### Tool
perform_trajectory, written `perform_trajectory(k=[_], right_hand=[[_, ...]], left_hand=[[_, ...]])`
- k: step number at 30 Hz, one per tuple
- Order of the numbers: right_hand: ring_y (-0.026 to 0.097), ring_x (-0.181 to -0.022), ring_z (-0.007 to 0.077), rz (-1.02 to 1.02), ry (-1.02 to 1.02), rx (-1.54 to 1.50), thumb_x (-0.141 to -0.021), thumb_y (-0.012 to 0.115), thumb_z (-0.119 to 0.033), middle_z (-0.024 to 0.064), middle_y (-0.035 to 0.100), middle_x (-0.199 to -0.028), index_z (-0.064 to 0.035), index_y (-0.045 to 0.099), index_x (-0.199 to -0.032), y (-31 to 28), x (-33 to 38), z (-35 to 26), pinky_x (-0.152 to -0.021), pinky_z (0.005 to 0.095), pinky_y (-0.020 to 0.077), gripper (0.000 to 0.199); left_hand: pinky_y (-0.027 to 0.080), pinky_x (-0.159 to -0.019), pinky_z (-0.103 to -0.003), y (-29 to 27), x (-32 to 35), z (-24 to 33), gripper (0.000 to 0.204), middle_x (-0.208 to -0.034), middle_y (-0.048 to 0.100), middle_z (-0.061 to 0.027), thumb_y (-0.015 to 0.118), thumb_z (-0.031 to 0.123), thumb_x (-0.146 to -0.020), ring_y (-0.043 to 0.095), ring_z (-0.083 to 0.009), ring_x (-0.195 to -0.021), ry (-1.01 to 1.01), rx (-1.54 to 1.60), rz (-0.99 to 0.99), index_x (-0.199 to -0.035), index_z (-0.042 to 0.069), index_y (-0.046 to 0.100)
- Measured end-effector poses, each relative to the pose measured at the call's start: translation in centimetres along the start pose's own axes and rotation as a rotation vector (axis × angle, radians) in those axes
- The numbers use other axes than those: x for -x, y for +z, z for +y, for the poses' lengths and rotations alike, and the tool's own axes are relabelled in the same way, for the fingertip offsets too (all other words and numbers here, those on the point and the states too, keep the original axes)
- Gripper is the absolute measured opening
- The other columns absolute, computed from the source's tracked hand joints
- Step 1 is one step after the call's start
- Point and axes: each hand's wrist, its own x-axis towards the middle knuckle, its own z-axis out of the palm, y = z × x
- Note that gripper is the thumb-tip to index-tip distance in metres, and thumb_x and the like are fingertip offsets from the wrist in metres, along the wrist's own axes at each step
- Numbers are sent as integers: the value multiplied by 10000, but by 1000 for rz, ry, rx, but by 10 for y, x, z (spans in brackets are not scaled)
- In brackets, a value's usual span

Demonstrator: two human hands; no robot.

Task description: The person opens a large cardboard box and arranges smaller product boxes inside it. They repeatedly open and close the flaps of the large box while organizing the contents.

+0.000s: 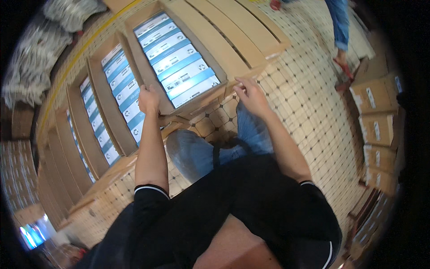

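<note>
An open cardboard carton, packed with a row of white-and-blue boxes, stands in front of me. My left hand is closed on the carton's left flap, close to the near corner. Beside the near right corner is my right hand, its thumb and forefinger apart and its other fingers curled. Nothing shows in that hand, and whether its fingertips touch the cardboard is unclear. Left of this carton, another open carton holds more of the same boxes.
More open cartons continue to the left. Closed cartons adjoin on the right. Stacked cartons line the right side, over the tiled floor. Another person's leg shows at the upper right. Plastic-wrapped goods lie at the far left.
</note>
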Motion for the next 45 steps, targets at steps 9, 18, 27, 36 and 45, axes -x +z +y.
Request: perform_trajectory(k=[9,18,27,36,45], right_hand=[[678,-941,282,122,33,153,-976,599,-270,184,639,-1157,-33,611,-1282,-77,9,4,-846,372,540,387],[701,-954,293,98,325,-39,-943,628,-287,207,694,-1100,-26,634,-1250,-66,37,52,-855,383,550,403],[696,-923,306,166,263,-12,-934,629,-248,204,691,-1068,-18,647,-1223,-63,10,54,-843,396,546,369],[537,-1224,367,47,-75,302,-867,704,-304,210,559,-1311,-80,588,-1303,-51,-87,97,-1041,437,432,504],[258,-1414,498,-452,-442,568,-717,788,-532,306,284,-1518,-168,326,-1531,-62,-177,168,-1155,586,237,1004]], left_hand=[[485,-946,-480,5,-7,-7,467,-1213,671,-184,563,377,-926,628,-372,-1138,49,-20,8,-1287,83,590],[480,-925,-501,6,-8,-9,411,-1149,689,-186,564,376,-920,633,-395,-1097,100,-11,2,-1204,83,612],[487,-902,-502,17,-10,-9,450,-1129,692,-195,570,392,-927,645,-403,-1067,94,-105,68,-1237,67,601],[502,-863,-476,17,-3,0,468,-1095,705,-185,560,408,-948,664,-380,-1033,5,-110,45,-1294,95,584],[404,-1055,-452,23,38,60,465,-1331,579,-237,628,252,-944,540,-406,-1231,177,-186,550,-1344,25,556]])
